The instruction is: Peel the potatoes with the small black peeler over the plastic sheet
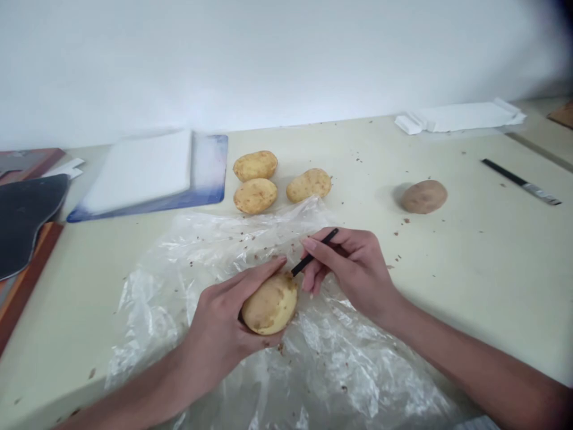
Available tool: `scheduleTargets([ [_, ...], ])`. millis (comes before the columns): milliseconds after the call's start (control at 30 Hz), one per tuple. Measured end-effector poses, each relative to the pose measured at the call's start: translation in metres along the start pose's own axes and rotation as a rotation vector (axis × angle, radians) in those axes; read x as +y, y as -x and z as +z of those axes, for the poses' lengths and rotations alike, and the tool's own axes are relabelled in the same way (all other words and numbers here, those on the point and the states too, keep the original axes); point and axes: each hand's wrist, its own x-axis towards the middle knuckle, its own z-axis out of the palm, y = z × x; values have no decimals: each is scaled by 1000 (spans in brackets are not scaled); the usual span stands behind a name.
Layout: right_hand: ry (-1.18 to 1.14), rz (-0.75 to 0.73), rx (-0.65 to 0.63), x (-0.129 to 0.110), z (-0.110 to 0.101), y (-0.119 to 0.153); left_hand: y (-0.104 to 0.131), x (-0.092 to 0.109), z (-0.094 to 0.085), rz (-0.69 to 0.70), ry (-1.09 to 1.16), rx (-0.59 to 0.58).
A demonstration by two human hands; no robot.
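Observation:
My left hand [228,310] is wrapped round a partly peeled potato [271,304], thumb below and fingers over its far side. Pale yellow flesh shows on the potato's right and lower parts, with brown skin left on the rest. Between the thumb and fingers of my right hand [344,263] is a thin black strip [316,252], flat like a cutter blade, with a small hole near its upper end. Its lower tip meets the top right of the potato. Under both hands a crumpled clear plastic sheet [152,298] is spread, dotted with bits of skin.
Beyond the sheet lie three peeled potatoes [256,196] and, to the right, an unpeeled brown potato [425,197]. A black strip with a grey end [519,181] is at far right. A white slab [143,170] rests on a blue-edged board [209,179] at left. White folded packaging [470,116] lies along the wall.

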Motion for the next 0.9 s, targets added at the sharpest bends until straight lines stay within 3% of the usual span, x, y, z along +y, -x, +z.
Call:
scheduleTargets([
  [300,-41,43,-73,0,5,2,0,-2,1,69,-50,31],
  [633,-13,-19,-4,-7,-4,-3,1,-1,-1,66,-61,6],
  [900,-55,77,-63,4,1,-2,1,-4,0,82,-40,27],
])
